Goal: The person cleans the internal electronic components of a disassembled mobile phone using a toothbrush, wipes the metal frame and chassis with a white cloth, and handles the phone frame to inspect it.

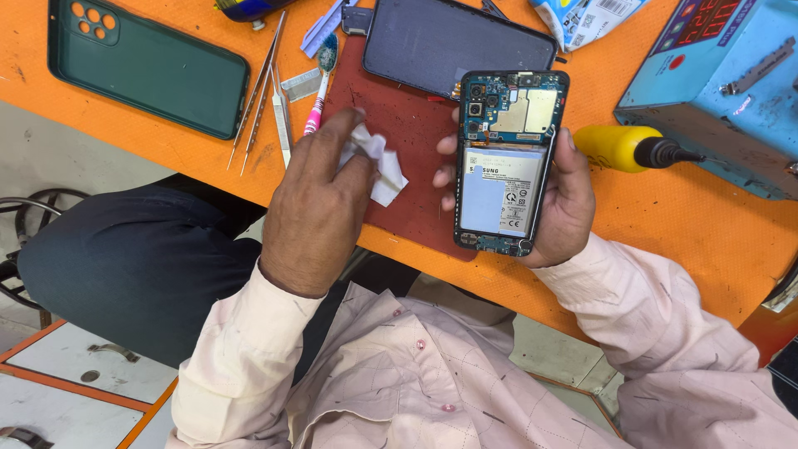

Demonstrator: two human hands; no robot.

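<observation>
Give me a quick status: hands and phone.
Right hand grips opened phone, battery exposed. Left hand pinches white tissue beside it. Nothing between them.

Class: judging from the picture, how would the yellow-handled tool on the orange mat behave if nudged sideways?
The yellow-handled tool looks round-bodied, so it would probably roll. It seems rigid. Lying beside the blue box, it would likely stop there.

Worktop: orange.
Mat: dark red.
Phone case: dark green.
Opened phone: black frame, blue circuit board, pale grey-blue battery.
Wipe: white.
Toothbrush: pink and white handle.
Tool handle: yellow, black tip.
Bench unit: light blue.
Shirt: pale pink, fine check.
</observation>
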